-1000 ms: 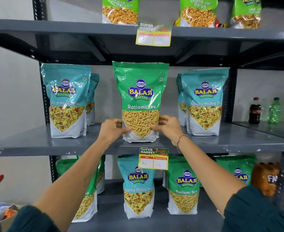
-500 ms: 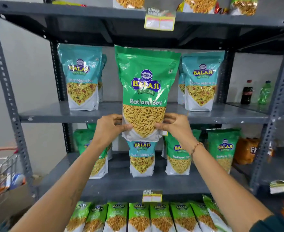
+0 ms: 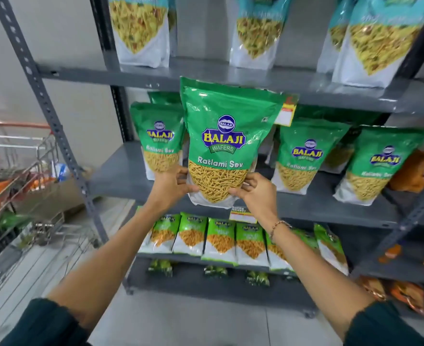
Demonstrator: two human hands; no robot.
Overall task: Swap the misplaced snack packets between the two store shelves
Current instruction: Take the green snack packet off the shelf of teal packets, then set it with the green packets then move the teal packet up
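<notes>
I hold a large green Balaji Ratlami Sev packet (image 3: 225, 136) upright, with my left hand (image 3: 173, 186) and my right hand (image 3: 255, 191) gripping its lower corners. It hangs in front of the middle of the lower grey shelf (image 3: 121, 176), between green Ratlami Sev packets on the left (image 3: 158, 136) and right (image 3: 303, 156). A further green packet (image 3: 380, 166) stands to the right. On the upper shelf (image 3: 206, 73) stand teal packets (image 3: 141, 28), (image 3: 254, 33), (image 3: 380, 41). Whatever stands behind the held packet is hidden.
A metal shopping cart (image 3: 31, 171) with goods stands at the left. The rack's slanted grey post (image 3: 46, 103) runs beside it. Small green snack packets (image 3: 220, 240) fill the shelf below. Orange packets (image 3: 413, 171) sit at the right, and a price label (image 3: 285, 113) hangs behind the held packet's top.
Both hands have lifted the green packet off the upper shelf and carried it down to the lower shelf's level. My view has tilted downward.
</notes>
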